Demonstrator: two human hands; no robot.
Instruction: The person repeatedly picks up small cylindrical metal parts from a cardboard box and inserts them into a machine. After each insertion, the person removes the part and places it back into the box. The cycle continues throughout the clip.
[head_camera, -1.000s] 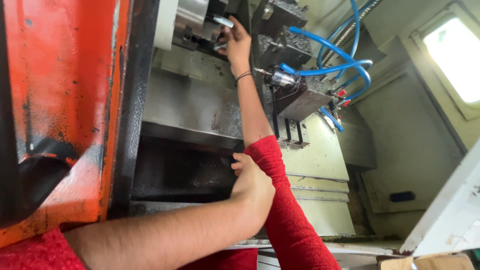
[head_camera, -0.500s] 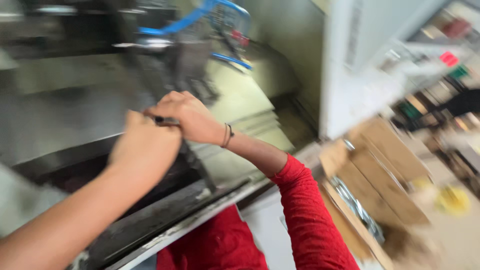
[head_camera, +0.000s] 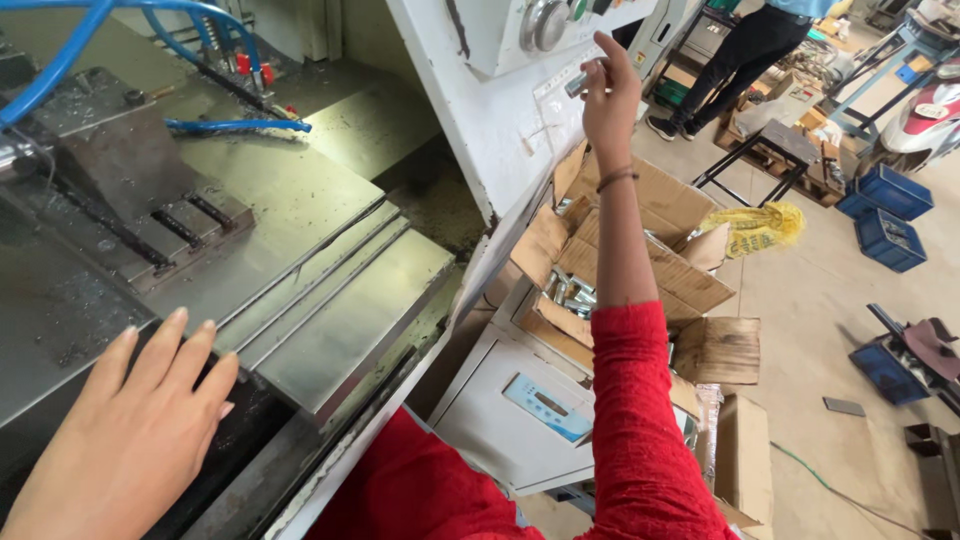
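Observation:
My right hand (head_camera: 608, 95) is raised by the white control panel (head_camera: 500, 100) of the machine and pinches a small shiny metal part (head_camera: 577, 84) between its fingertips. A thin bangle sits on that wrist, and the sleeve below is red. My left hand (head_camera: 130, 430) lies flat with fingers apart on the dark metal bed (head_camera: 300, 240) at the lower left, holding nothing. Below the right arm stands an open cardboard box (head_camera: 640, 250) with several metal pieces (head_camera: 570, 295) inside.
Blue hoses (head_camera: 230, 125) run across the machine's top left. A white unit with a small display (head_camera: 545, 405) stands under the box. On the floor to the right are blue crates (head_camera: 890, 215), a yellow bag (head_camera: 755, 228) and a stool; another person stands at the back.
My right hand came out of the machine, met the left hand over the bed, then swung right to the control panel with the metal part. My view turned right.

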